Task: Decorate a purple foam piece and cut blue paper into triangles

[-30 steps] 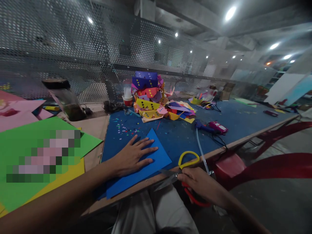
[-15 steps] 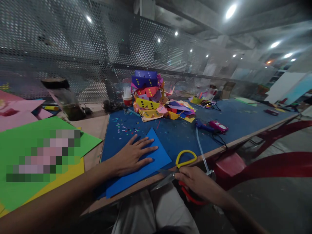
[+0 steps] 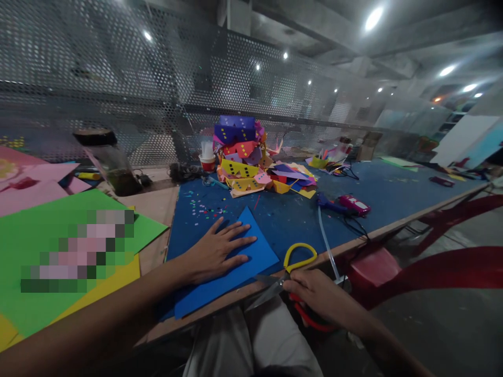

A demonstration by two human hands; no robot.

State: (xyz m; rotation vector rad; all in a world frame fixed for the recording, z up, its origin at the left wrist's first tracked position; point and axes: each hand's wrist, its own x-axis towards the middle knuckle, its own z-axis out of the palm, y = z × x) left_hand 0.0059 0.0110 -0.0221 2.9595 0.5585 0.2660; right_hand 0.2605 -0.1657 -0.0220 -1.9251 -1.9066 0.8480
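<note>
My left hand [image 3: 215, 250] lies flat, fingers spread, on a blue sheet of paper [image 3: 251, 262] that rests on the dark blue table top [image 3: 377, 191] at its near edge. My right hand [image 3: 314, 293] is closed around a pair of scissors [image 3: 293, 272] with one yellow and one red handle loop. The scissor blades point left towards the blue sheet's near corner, just off the table edge.
A pile of coloured punched paper pieces [image 3: 245, 157] stands at the back of the table, with a small cup [image 3: 207, 159] beside it. A glue gun [image 3: 346, 204] lies to the right. Green [image 3: 51, 220], yellow and pink sheets lie at the left. Red plastic chairs [image 3: 432, 267] stand at the right.
The scissors and my right hand have shifted slightly left and up, closer to the blue sheet. My left hand stays flat on the paper.
</note>
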